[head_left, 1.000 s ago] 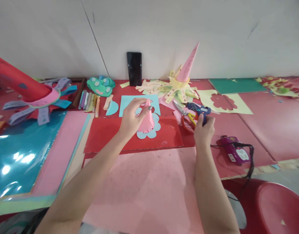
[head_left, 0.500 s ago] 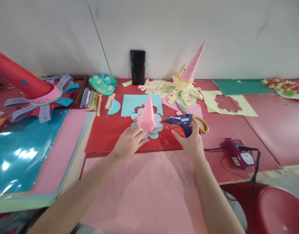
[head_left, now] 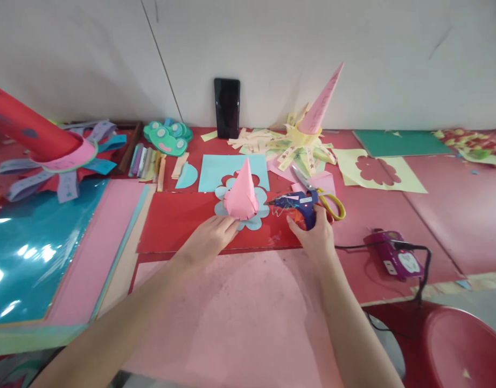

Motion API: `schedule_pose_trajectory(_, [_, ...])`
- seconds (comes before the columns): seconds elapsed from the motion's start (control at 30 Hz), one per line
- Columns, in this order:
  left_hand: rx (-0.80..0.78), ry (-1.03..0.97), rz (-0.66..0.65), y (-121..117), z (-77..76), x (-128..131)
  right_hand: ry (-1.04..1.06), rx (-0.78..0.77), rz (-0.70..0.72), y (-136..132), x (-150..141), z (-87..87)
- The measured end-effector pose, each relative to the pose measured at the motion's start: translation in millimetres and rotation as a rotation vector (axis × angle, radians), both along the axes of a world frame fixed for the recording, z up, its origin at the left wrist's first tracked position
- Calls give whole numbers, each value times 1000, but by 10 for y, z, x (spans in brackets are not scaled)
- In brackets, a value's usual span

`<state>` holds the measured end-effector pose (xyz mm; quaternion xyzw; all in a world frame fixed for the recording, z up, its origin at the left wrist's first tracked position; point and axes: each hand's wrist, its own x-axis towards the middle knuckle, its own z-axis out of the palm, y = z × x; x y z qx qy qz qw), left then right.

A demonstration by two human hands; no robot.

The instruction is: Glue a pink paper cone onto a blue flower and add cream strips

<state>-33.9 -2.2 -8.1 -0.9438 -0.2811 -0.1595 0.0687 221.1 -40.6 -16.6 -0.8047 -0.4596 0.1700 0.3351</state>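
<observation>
A pink paper cone [head_left: 242,194] stands point up on a light blue paper flower [head_left: 253,222], over a red sheet. My left hand [head_left: 209,237] is closed at the cone's lower left edge, its fingertips partly hidden against the base. At the right, a blue glue gun [head_left: 306,201] with a small red light points its nozzle left toward the flower. My right hand [head_left: 317,231] is around its handle, fingers behind and thumb in front. Scissors [head_left: 328,202] with yellow handles lie just behind the gun.
A red paper tube [head_left: 33,129] with curled strips stands left. Behind are a black phone [head_left: 227,108] against the wall and another pink cone [head_left: 322,102] on yellow strips. A purple power adapter [head_left: 397,256] with a cable lies right, above a red stool [head_left: 466,345].
My left thumb, stretched out before, is now drawn in beside the fingers at the cone's base. My right hand has shifted slightly at the glue gun's handle. The view has moved a little.
</observation>
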Motion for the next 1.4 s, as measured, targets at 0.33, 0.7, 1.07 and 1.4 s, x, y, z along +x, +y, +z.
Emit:
schedule_pose_trajectory(0.33, [-55, 27, -17, 68, 33, -34, 53, -8, -5, 10, 2, -7])
schedule_pose_trajectory(0.7, [11, -35, 167, -55, 29, 163, 44, -12, -16, 28, -1, -19])
schedule_pose_trajectory(1.07, [-262, -102, 332, -1, 26, 146, 45, -40, -23, 20, -18, -9])
schedule_pose_trajectory(1.4, [-527, -223, 459, -11, 47, 195, 50, -37, -4, 22, -26, -9])
